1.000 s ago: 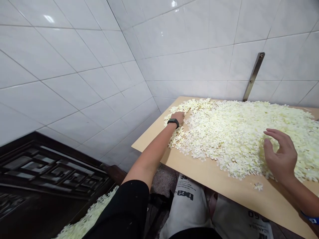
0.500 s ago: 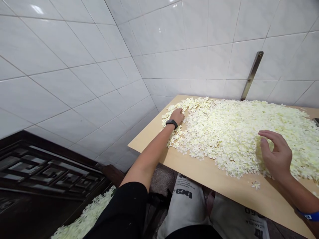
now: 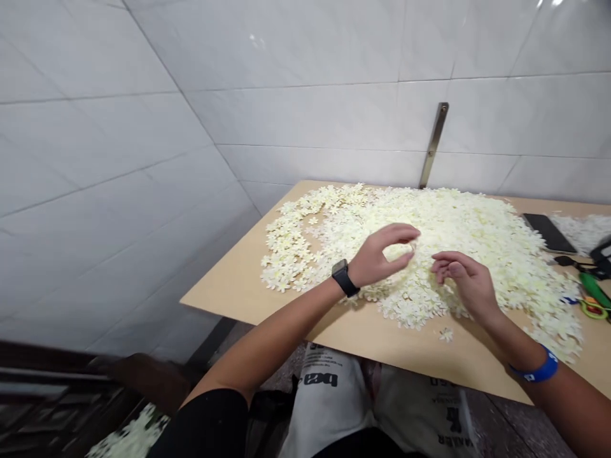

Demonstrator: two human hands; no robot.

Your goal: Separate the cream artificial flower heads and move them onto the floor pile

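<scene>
A wide pile of small white-and-yellow flower heads point(image 3: 458, 216) covers much of a pale wooden board point(image 3: 238, 289). My left hand point(image 3: 382, 257), with a black watch on its wrist, hovers over the middle of the pile; thumb and fingers stand apart and I see nothing held. Facing it a little to the right is my right hand point(image 3: 465, 283), its fingers loosely bent and no object visible in them. A blue band point(image 3: 534, 369) circles the right wrist. One single flower point(image 3: 446, 334) lies below the right hand, near the board's front edge.
At right lie a dark phone point(image 3: 548, 232), scissors with green handles point(image 3: 594, 296) and a small heap of white pieces point(image 3: 585, 232). Tiled walls meet behind the board, with a metal bracket point(image 3: 433, 146) at the back. More flowers point(image 3: 128, 436) sit low at left, beside dark carved wood point(image 3: 42, 394).
My left hand has left the flowers at the board's left end and come right, close to my right hand. The right hand's fingers have bent in more. The view has turned right, showing the phone and scissors.
</scene>
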